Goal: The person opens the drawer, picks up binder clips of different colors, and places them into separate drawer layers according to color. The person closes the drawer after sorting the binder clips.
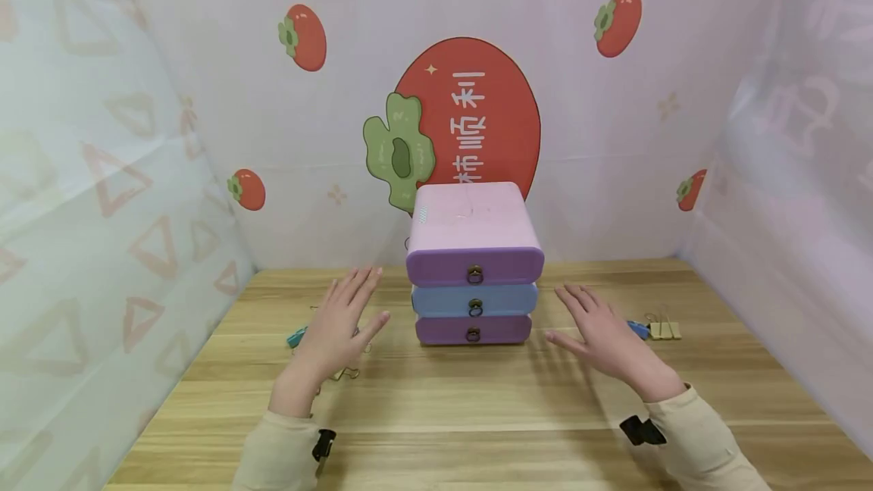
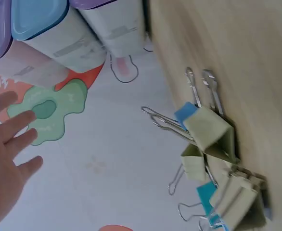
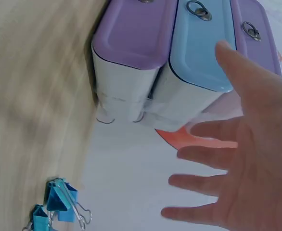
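Observation:
A small three-drawer box point(image 1: 470, 222) stands at the middle of the table, its top pink. The top drawer point(image 1: 436, 267) is purple, the middle drawer point(image 1: 439, 300) blue, the bottom drawer point(image 1: 439, 330) purple; all are closed, each with a ring pull. My left hand point(image 1: 334, 332) hovers left of the box, fingers spread, holding nothing. Opposite it, my right hand point(image 1: 610, 339) is held the same way. Beneath the left hand lie several cream and teal binder clips point(image 2: 208, 130), partly hidden in the head view. Blue binder clips point(image 3: 61, 199) lie beyond the right hand.
A cream binder clip point(image 1: 664, 330) sits at the right of the wooden table point(image 1: 450, 438). Behind the table hangs a pale cloth backdrop point(image 1: 573, 135) printed with red persimmons, and cloth walls flank both sides. Strips of clear tape cross the side of the box.

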A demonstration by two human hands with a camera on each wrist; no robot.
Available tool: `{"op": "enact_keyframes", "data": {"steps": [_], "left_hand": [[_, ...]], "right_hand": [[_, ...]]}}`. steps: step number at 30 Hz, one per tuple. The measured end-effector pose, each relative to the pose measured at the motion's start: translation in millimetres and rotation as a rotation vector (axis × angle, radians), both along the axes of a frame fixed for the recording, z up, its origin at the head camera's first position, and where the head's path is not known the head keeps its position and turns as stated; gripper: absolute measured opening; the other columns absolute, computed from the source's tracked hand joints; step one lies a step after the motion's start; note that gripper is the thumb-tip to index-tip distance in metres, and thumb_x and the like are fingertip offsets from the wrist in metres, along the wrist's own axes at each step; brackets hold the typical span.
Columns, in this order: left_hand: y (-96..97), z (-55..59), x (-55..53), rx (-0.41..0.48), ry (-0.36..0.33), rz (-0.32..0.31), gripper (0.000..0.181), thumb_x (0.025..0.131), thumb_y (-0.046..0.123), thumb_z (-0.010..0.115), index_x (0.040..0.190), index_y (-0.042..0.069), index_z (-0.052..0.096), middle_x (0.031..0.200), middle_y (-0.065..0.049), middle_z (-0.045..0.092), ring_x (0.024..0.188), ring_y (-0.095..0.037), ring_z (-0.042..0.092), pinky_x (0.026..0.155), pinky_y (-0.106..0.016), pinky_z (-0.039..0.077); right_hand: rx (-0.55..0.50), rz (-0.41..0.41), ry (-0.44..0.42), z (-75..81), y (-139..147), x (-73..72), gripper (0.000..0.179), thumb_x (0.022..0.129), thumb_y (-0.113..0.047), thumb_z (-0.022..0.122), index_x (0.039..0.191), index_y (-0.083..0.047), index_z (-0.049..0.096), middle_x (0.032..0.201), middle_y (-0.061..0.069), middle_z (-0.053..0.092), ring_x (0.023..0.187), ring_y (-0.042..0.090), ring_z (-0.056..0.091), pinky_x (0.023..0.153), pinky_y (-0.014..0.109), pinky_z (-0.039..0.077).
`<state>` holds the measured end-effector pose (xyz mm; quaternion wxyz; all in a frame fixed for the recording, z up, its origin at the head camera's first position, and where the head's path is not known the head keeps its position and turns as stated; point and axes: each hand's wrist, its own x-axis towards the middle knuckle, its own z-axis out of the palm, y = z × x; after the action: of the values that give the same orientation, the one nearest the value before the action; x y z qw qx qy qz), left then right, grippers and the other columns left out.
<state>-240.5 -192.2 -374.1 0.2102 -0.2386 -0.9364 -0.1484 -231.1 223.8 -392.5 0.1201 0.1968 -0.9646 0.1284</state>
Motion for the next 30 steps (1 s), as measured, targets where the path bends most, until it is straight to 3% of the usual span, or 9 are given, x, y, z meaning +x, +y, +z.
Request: {"op": "enact_keyframes", "data": {"steps": [6, 11, 15, 18, 30], "left_hand": [[8.0, 15.9, -16.6, 0.095, 0.181, -0.122, 0.056, 0.095, 0.028, 0.055, 0.146, 0.011, 0.038, 0.147, -0.011, 0.042, 0.137, -0.032, 0.036, 0.113, -0.052, 0.027], [16.3, 32.2, -26.9, 0.133, 0.245, -0.184, 0.049, 0.096, 0.021, 0.054, 0.142, 0.009, 0.043, 0.143, -0.012, 0.047, 0.133, -0.032, 0.042, 0.113, -0.051, 0.029], [22.0, 41.5, -35.4, 0.149, 0.265, -0.222, 0.045, 0.096, 0.018, 0.053, 0.140, 0.009, 0.047, 0.141, -0.012, 0.049, 0.131, -0.032, 0.044, 0.111, -0.048, 0.032], [25.2, 46.9, -42.3, 0.146, 0.279, -0.253, 0.042, 0.096, 0.016, 0.053, 0.137, 0.008, 0.051, 0.139, -0.013, 0.051, 0.129, -0.032, 0.047, 0.109, -0.046, 0.036], [32.1, 61.5, -56.1, 0.130, 0.209, -0.327, 0.037, 0.097, 0.014, 0.053, 0.134, 0.008, 0.055, 0.139, -0.010, 0.052, 0.130, -0.026, 0.048, 0.108, -0.041, 0.039]], "right_hand": [[-0.018, 0.035, 0.185, -0.6, -4.2, 0.8, 0.062, 0.089, -0.041, 0.064, 0.135, -0.002, 0.049, 0.129, 0.020, 0.054, 0.118, 0.038, 0.052, 0.095, 0.055, 0.044], [-0.064, 0.004, 0.293, 3.0, -13.4, 3.3, 0.045, 0.087, -0.032, 0.068, 0.122, -0.005, 0.060, 0.115, 0.016, 0.064, 0.100, 0.033, 0.064, 0.077, 0.047, 0.054], [-0.153, -0.014, 0.376, 6.1, -22.6, 4.3, 0.030, 0.085, -0.024, 0.071, 0.109, -0.007, 0.067, 0.102, 0.011, 0.070, 0.085, 0.027, 0.068, 0.064, 0.042, 0.056], [-0.222, -0.017, 0.418, 10.1, -30.6, 6.2, 0.023, 0.085, -0.022, 0.071, 0.103, -0.008, 0.069, 0.095, 0.008, 0.072, 0.081, 0.024, 0.069, 0.062, 0.041, 0.055], [-0.294, -0.044, 0.437, 22.1, -59.6, 9.2, 0.020, 0.084, -0.022, 0.072, 0.100, -0.011, 0.071, 0.091, 0.004, 0.072, 0.073, 0.015, 0.069, 0.056, 0.033, 0.054]]}}
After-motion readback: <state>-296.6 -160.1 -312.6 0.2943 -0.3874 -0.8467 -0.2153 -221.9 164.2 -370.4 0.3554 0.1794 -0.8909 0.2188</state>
